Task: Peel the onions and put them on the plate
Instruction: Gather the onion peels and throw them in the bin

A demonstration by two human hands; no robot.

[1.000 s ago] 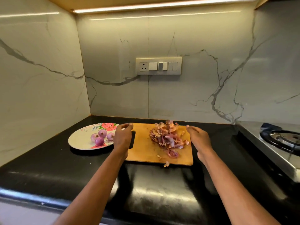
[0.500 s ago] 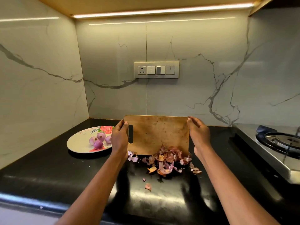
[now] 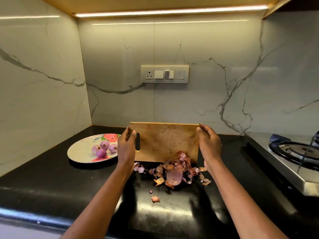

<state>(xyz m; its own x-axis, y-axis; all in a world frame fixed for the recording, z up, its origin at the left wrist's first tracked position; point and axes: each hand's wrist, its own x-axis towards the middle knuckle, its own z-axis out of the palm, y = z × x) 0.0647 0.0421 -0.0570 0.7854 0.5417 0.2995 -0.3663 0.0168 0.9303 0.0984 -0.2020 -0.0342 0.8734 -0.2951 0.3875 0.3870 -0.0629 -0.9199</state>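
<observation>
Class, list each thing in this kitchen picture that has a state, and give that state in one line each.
cutting board: tipped up on edge, bare
left hand: grips the board's left edge
right hand: holds the board's right edge
onion skins: heaped loose on the counter
onions: peeled, on the plate
plate: flat on the counter
stove burner: no flame visible

The table (image 3: 51,183) was a glossy black slab set into a corner of marble-patterned walls. On its left part lay a flowered plate (image 3: 81,150). Near the middle a heap of onion skins (image 3: 174,171) lay directly on the black surface, with a few loose scraps (image 3: 155,198) scattered nearer the front edge. At the right a steel gas stove (image 3: 283,159) stood on it.
</observation>
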